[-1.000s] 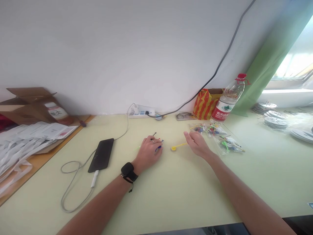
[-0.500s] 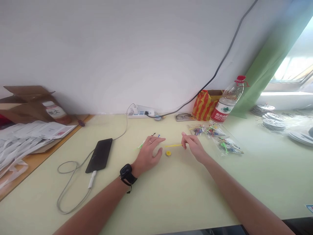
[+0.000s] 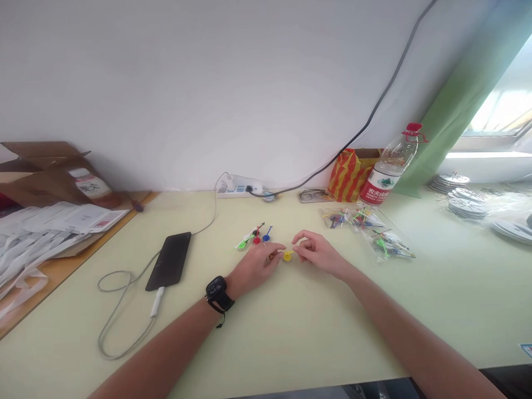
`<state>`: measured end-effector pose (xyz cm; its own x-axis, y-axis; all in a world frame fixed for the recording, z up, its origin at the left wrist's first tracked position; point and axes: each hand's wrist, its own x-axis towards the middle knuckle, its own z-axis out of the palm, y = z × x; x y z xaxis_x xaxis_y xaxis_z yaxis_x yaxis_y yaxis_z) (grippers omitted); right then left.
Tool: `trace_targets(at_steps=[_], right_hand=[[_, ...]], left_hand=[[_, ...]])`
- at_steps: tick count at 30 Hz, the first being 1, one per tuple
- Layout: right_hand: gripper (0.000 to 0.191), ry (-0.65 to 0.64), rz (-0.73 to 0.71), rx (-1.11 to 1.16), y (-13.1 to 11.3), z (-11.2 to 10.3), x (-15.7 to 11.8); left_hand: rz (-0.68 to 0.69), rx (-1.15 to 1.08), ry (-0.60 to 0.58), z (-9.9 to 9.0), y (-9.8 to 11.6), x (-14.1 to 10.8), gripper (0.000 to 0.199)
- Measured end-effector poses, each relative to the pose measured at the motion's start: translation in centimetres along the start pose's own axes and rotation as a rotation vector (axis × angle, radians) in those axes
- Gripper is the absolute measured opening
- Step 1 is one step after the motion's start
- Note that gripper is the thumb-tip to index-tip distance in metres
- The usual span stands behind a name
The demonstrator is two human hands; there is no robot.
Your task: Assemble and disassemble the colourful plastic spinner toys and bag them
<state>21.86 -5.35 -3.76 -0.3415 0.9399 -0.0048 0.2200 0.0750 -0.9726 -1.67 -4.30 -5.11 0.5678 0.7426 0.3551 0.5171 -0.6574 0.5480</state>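
Note:
A small yellow disc (image 3: 287, 256) lies on the pale green table, with a thin yellow stick (image 3: 290, 252) across its top. My right hand (image 3: 319, 254) is closed in a pinch on the stick's right end. On the disc's left side is my left hand (image 3: 254, 266), thumb and index finger drawn together; what lies between their tips is too small to make out. Beyond the left hand stand small pieces with sticks: a green one (image 3: 241, 245), a red one (image 3: 256, 240) and a blue one (image 3: 266, 238).
A phone (image 3: 169, 262) on a cable lies to the left, near white packets (image 3: 62, 224) and a cardboard box (image 3: 45, 166). Behind are a power strip (image 3: 239, 191) and glasses (image 3: 312, 195). Rightward stand plastic bags of coloured parts (image 3: 384, 244), a bottle (image 3: 384, 176) and stacked discs (image 3: 467, 205).
My right hand has moved left with the yellow stick, which is now over the yellow disc. My left thumb and index finger have closed together beside the disc. The coloured pieces behind show more fully.

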Motion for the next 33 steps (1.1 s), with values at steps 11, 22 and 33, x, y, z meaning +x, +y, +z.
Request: trace_targets(at_steps=[11, 22, 33], right_hand=[[0.029, -0.015, 0.079, -0.087, 0.7, 0.4, 0.4], [0.019, -0.003, -0.031, -0.164, 2.2, 0.3, 1.0], [0.031, 0.186, -0.175, -0.528, 1.6, 0.6, -0.2]], left_hand=[[0.102, 0.066, -0.045, 0.1, 0.2, 0.0, 0.038], [0.123, 0.116, -0.059, 0.5, 1.0, -0.2, 0.025], [0.115, 0.128, 0.045, 0.5, 1.2, -0.3, 0.030]])
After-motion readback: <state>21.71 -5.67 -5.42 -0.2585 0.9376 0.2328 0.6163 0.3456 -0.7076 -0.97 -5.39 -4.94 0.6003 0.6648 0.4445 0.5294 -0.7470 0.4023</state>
